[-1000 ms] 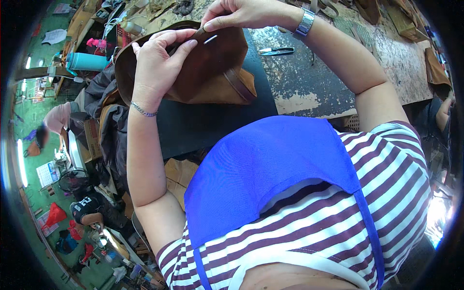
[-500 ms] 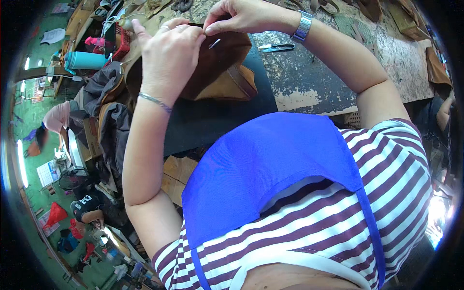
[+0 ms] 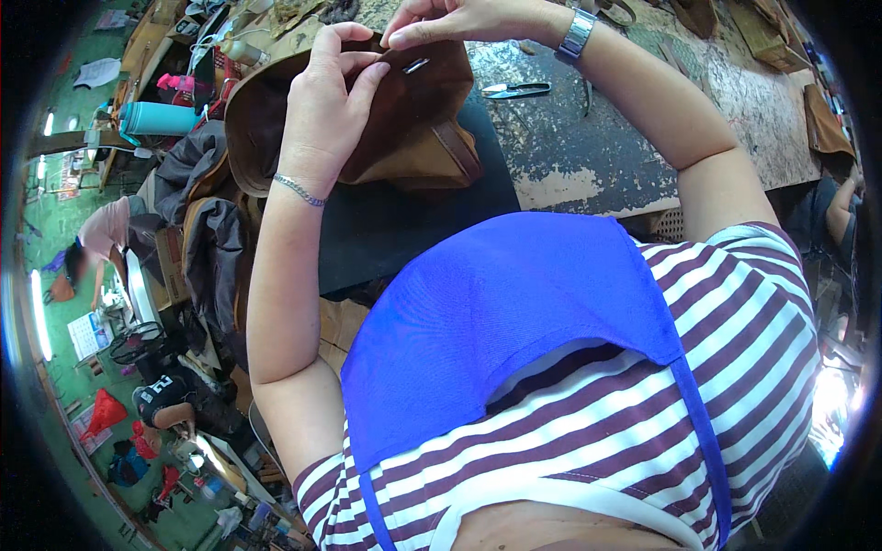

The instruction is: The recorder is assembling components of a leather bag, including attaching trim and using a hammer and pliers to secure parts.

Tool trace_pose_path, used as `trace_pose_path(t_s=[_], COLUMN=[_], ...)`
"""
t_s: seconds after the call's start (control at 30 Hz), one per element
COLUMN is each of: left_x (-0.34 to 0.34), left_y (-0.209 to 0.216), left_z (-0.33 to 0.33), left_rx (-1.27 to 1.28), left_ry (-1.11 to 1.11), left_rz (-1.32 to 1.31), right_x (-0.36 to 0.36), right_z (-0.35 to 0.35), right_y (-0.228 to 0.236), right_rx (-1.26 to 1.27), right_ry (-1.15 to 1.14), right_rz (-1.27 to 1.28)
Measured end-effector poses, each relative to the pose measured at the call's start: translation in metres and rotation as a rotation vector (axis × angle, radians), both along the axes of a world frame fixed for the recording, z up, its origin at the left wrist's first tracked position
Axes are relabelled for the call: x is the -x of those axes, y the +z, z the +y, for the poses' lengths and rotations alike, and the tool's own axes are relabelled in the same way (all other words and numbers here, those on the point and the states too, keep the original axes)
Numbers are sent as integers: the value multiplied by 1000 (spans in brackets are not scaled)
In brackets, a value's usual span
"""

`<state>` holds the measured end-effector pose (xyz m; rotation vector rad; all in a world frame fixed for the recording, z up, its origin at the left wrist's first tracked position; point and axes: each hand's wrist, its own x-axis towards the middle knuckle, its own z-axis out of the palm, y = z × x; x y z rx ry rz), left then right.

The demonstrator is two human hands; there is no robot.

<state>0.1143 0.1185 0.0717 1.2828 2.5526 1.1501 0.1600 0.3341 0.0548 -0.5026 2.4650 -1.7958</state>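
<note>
Brown leather bag (image 3: 400,119) lies partly on the dark mat (image 3: 404,225) at the worktable's (image 3: 634,151) near edge, left of the snips (image 3: 517,90); left hand (image 3: 323,106) holds its rim, thumb on the outer wall, fingertips close by; right hand (image 3: 450,22) makes a narrow pinch at the same edge, just above; whatever small piece sits between those tips is too small to tell. Working the edge well, in my judgement: left grip firm and near the pinch, so the leather stays taut; rim layers level; pressure short of creasing the wall; thumb clear of the silver-coloured fitting (image 3: 415,66). Bag's mouth faces left, its rim a wide curve; tan end points right, slightly toward the wearer; long axis seemingly left to right, though fisheye bend makes exact slant uncertain.
</note>
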Motion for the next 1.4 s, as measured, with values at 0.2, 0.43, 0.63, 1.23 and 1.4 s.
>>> trace_pose_path(t_s=[0.2,0.43,0.63,1.23,1.4], left_x=[5,14,16,25,28], left_y=[-13,-26,-15,-23,-18], left_z=[-1,-3,-3,-7,-8], left_rx=[-80,-119,-36,62,132], left_ry=[-39,-53,-18,-3,-49], left_rz=[343,474,-279,-27,-218], right_x=[2,2,1,3,-7], right_z=[5,9,10,23,20], right_y=[3,5,5,-31,-33], right_rx=[-199,-130,-231,-246,-216], right_ry=[-36,14,37,-110,-89], right_rz=[73,20,90,62,0])
